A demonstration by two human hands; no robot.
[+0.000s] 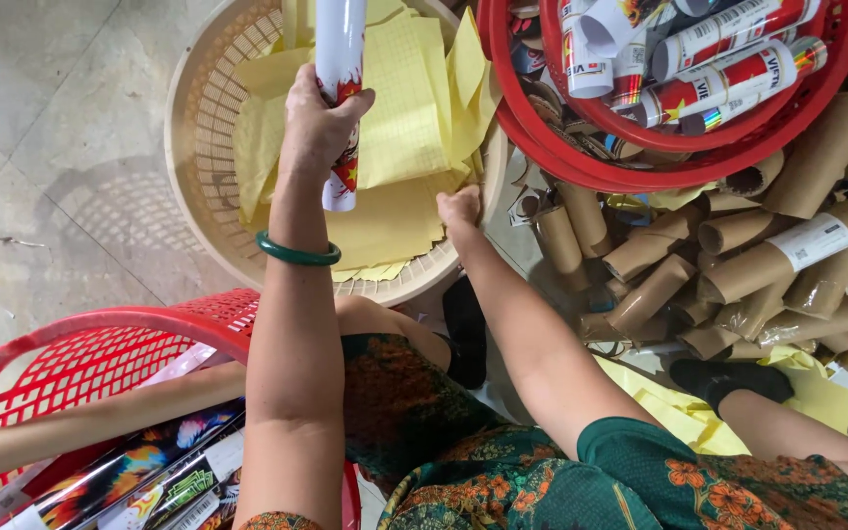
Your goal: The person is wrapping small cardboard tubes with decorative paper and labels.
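Note:
My left hand (316, 123) grips a rolled white and red printed tube (341, 59) and holds it upright over a cream plastic basket (193, 118). A green bangle (296, 253) sits on that wrist. The basket holds several yellow paper sheets (399, 128). My right hand (460, 208) rests at the near right edge of the basket, its fingers pinched on the corner of the yellow sheets.
A red basket (561, 162) at the top right holds several rolled red and white tubes (728, 59). Brown cardboard tubes (738, 265) lie piled on the floor at the right. Another red basket (61, 344) at the lower left holds glossy printed sheets.

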